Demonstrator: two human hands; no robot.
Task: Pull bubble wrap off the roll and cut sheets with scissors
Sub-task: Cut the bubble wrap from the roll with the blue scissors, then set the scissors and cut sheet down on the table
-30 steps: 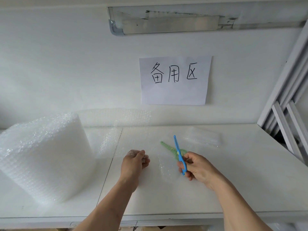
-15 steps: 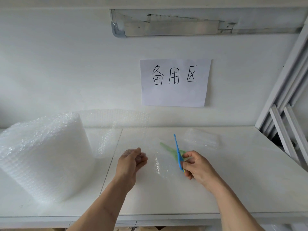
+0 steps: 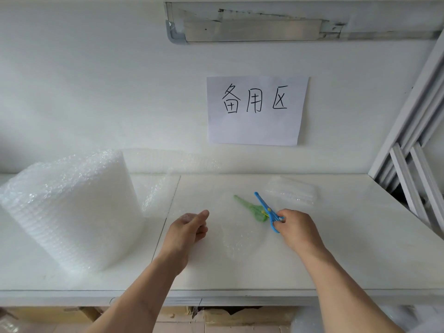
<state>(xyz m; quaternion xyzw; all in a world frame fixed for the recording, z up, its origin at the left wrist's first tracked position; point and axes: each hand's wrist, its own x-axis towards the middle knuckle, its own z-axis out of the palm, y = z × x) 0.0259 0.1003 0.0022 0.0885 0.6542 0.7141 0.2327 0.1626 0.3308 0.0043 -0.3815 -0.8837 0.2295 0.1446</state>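
Mid-cut: R hand (image 3: 296,228) gripped scissors (image 3: 265,209), blades apart; L hand (image 3: 188,230) pinched bubble wrap (image 3: 236,239). Next prob: close blades w/ sheet taut.

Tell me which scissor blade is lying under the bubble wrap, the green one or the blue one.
The green blade: it looks hazy through the bubble wrap sheet, while the blue blade shows crisp above it.

Bubble wrap rolls: one (image 3: 72,210), at 9 o'clock.
Scissors: one pair (image 3: 266,211), blue and green, blades apart, at centre.
Cut sheet stacks: one (image 3: 292,191), at 2 o'clock.
Paper signs: one (image 3: 257,110), at 12 o'clock.
Hands: two, left (image 3: 186,230), right (image 3: 296,229).
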